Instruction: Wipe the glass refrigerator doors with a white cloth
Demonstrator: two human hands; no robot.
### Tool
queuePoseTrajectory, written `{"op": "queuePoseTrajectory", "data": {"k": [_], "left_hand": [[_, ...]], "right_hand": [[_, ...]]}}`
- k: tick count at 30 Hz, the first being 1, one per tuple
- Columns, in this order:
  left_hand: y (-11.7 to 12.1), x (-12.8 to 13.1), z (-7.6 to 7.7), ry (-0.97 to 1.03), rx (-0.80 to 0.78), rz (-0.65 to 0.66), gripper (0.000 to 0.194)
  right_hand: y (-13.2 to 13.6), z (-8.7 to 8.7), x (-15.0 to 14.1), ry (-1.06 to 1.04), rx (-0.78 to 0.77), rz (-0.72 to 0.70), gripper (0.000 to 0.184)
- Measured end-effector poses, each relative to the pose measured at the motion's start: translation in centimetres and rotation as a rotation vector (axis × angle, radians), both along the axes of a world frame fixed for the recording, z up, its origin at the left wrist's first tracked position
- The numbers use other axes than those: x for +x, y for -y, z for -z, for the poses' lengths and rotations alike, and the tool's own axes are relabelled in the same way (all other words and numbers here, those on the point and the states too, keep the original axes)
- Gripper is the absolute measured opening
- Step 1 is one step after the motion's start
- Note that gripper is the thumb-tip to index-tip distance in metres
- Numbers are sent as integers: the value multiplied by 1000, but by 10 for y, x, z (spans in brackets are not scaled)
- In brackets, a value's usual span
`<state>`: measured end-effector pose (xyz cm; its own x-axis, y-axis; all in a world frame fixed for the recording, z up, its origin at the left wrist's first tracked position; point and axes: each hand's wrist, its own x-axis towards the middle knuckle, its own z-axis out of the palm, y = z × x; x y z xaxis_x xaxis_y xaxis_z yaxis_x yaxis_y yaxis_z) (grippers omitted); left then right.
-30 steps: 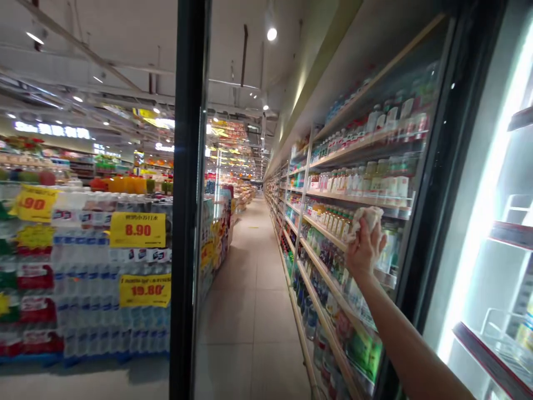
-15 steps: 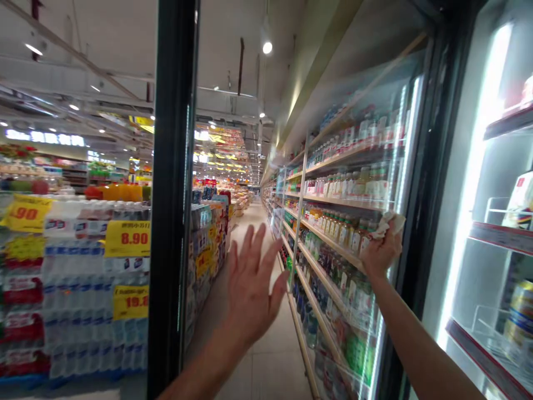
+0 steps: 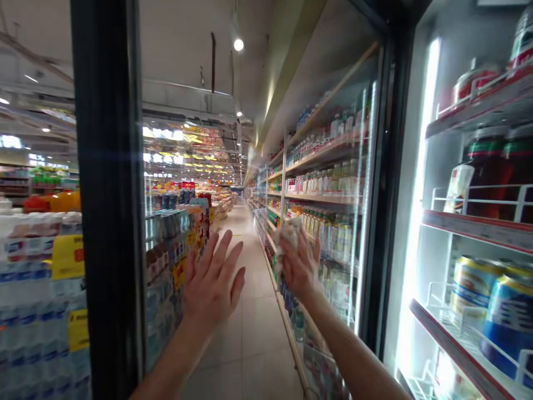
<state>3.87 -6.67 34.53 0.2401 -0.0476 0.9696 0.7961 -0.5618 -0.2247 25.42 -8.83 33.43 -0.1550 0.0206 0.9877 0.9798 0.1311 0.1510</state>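
Observation:
A glass cooler door (image 3: pixel 108 194) with a dark frame stands open in front of me, and the aisle shows through its pane. My left hand (image 3: pixel 212 278) is spread with its palm toward the glass, left of the middle; whether it touches the pane I cannot tell. To its right, my right hand (image 3: pixel 300 264) presses a crumpled pale cloth (image 3: pixel 286 239) at the pane, slightly blurred by motion. Its fingers are bent over the cloth.
On the right, lit cooler shelves (image 3: pixel 478 228) hold cans (image 3: pixel 474 283) and bottles behind wire rails. Stacked packs of bottled water (image 3: pixel 37 333) with yellow price signs (image 3: pixel 69 255) line the left. Through the glass appear a tiled floor (image 3: pixel 260 316) and long drink shelves.
My right hand has swept the cloth leftward across the pane, closer to my left hand. The view has turned right, bringing more of the cooler shelves into sight. My left hand stays spread.

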Motion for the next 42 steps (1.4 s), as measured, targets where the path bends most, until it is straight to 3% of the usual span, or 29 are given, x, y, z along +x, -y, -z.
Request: {"op": "queuePoseTrajectory", "data": {"k": [2,4,6,9,11,13,16,18,20,22,24,27,29,31,33,38,40,42], "left_hand": [[-8,2,1,10,-9,1,58],[-15,5,1,16,-20,2,57],[-22,6,0,16,-24,6,56],[-35,6,2,13,-17,22,56],[-43,6,7,22,-17,30,57],[-51,8,15,34,-42,30,59],[-58,14,27,64,-101,30,59],[-62,19,32,80,-126,33,59],[-65,21,33,90,-128,37,60],[-69,21,33,91,-109,39,61],[-72,19,33,80,-91,43,61],[-75,18,34,67,-101,47,60],[-76,19,35,71,-119,52,59],[-77,20,36,72,-128,56,59],[-78,20,36,68,-127,50,60],[-78,18,36,60,-124,31,60],[-78,17,36,45,-124,29,59],[-77,16,37,30,-124,20,59]], "right_hand": [[-5,-5,36,-301,114,75,47],[-11,-7,54,-552,165,114,49],[-19,-2,40,-514,138,103,50],[-28,15,-7,-47,-6,28,47],[-31,22,-17,100,-43,17,44],[-31,22,4,-17,3,65,44],[-29,13,52,-394,130,147,50],[-32,13,57,-521,147,151,53],[-38,21,34,-400,84,114,52],[-44,33,2,-85,-24,53,47],[-46,40,-11,101,-95,29,42],[-39,40,28,-44,-49,105,36],[-30,36,69,-355,49,193,42],[-25,34,91,-574,83,224,51],[-27,40,80,-552,64,202,52],[-40,74,-7,-8,-113,93,38],[-39,82,-11,16,-125,108,35],[-31,85,11,-105,-81,172,37]]}}
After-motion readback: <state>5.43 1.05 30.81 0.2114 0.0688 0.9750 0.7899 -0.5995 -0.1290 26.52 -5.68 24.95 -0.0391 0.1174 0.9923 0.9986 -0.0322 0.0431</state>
